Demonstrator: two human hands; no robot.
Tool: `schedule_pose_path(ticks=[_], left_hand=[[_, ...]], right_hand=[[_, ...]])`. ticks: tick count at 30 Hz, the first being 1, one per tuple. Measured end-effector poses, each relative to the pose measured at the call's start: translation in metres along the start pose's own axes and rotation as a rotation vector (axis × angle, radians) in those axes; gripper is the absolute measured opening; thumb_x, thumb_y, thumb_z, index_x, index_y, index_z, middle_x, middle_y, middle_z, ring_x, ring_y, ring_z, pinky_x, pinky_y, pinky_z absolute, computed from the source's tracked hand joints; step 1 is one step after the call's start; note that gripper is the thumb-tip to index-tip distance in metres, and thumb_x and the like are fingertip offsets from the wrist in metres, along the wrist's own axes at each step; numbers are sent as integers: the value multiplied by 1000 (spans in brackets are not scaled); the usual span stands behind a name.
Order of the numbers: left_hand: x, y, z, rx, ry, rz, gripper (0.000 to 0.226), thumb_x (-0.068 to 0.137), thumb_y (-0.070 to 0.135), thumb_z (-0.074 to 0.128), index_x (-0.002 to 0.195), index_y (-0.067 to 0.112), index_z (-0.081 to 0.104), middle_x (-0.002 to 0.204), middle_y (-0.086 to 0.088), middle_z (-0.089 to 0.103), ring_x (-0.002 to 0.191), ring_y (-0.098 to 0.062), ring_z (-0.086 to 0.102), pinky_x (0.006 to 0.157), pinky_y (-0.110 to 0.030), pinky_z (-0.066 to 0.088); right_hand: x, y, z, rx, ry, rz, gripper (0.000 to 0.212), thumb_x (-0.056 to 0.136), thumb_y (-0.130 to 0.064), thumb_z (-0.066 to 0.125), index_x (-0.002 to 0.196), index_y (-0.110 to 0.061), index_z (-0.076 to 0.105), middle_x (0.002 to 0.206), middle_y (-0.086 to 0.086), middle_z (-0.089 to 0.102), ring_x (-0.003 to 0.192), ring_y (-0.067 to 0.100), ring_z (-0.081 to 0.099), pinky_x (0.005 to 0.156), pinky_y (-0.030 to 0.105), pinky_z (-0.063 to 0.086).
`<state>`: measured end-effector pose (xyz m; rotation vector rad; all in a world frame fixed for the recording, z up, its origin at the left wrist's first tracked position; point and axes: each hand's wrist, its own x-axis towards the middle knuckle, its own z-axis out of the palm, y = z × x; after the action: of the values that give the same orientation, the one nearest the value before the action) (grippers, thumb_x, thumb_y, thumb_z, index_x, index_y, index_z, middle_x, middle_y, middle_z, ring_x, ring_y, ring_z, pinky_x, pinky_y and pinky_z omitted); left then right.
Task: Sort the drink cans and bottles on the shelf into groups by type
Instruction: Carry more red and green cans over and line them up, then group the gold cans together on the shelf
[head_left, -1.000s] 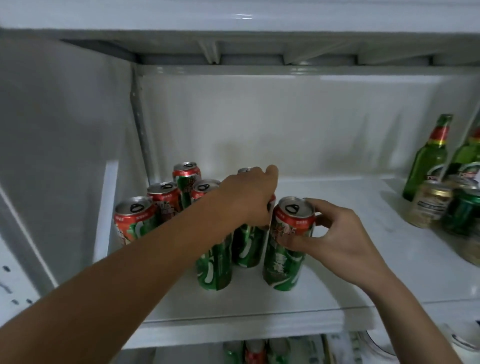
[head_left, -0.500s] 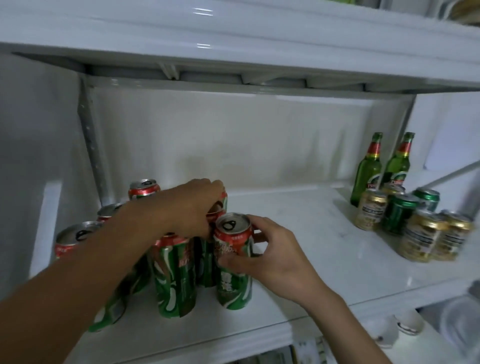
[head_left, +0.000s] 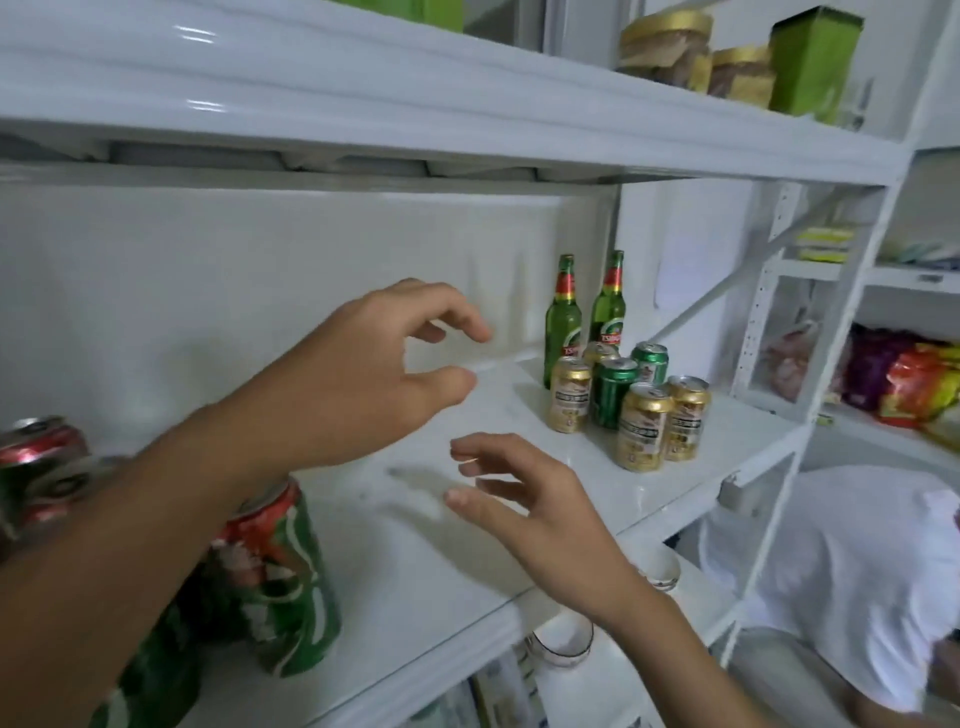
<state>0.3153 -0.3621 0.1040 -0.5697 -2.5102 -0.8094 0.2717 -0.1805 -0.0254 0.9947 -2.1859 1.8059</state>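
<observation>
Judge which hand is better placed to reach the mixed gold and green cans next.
Left, probably: the left hand, empty, is nearer the gold cans and green cans. The right hand hangs lower, also empty.

Both hands have let go of the red-green cans (head_left: 283, 582), left hand (head_left: 358, 374) and right hand (head_left: 524, 509) now empty with loosely curled fingers, lifted over the bare shelf (head_left: 415, 597) toward the gold cans (head_left: 641, 426) at right.
</observation>
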Motion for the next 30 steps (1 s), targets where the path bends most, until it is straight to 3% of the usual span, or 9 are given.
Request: schedule_pose_path(ticks=[4,7,10,13,18,23,26,30], left_hand=[[44,23,69,-77,78,-17,21,89,31,73,107,38,66,120,19,60,113,1,57,89,-16,44],[81,31,122,-76,57,-75,22,89,23,74,106,34,64,125,7,57,115,-11,56,85,-24,42],[109,33,171,-69,53,-126,28,89,19,73,109,33,61,127,2,54,117,-17,55,89,-25,38],[126,31,216,-53,37,-145,43,88,22,75,128,29,60,128,4,50,123,-16,53,96,-23,36],[142,24,267,-75,42,-162,70,86,28,78,149,31,48,142,5,47,131,-17,50,107,-39,46],[169,3,287,-22,-10,-193,74,82,31,77,150,31,47,147,6,41,132,-15,44,110,-40,45],[182,-9,294,8,-72,-209,73,80,35,77,147,34,47,145,7,40,129,-9,38,110,-42,45],[193,-19,305,-46,-120,-248,73,76,33,86,140,31,52,142,4,47,129,-15,52,105,-45,50]], right_hand=[[-31,17,-92,-75,242,43,19,89,-29,77,108,-31,74,110,-10,72,109,10,68,98,38,55],[-53,28,-157,-144,355,107,17,89,-21,77,104,-29,74,105,-11,74,104,9,69,96,40,56],[-62,38,-209,-234,416,174,19,88,-21,77,105,-29,73,107,-14,73,103,1,65,90,29,57],[-53,51,-242,-327,385,194,24,87,-26,77,109,-30,71,115,-16,69,107,1,62,77,11,53],[-14,78,-273,-395,294,216,35,87,-26,77,121,-28,65,121,-15,63,112,7,60,86,23,52],[33,113,-285,-439,165,162,47,85,-28,79,127,-33,59,124,-14,55,113,8,53,88,15,39],[59,134,-295,-470,105,176,54,83,-29,81,131,-32,57,127,-10,50,119,11,50,94,23,38],[82,157,-306,-484,4,198,73,80,-30,83,143,-27,48,140,3,46,132,20,42,110,34,36]])
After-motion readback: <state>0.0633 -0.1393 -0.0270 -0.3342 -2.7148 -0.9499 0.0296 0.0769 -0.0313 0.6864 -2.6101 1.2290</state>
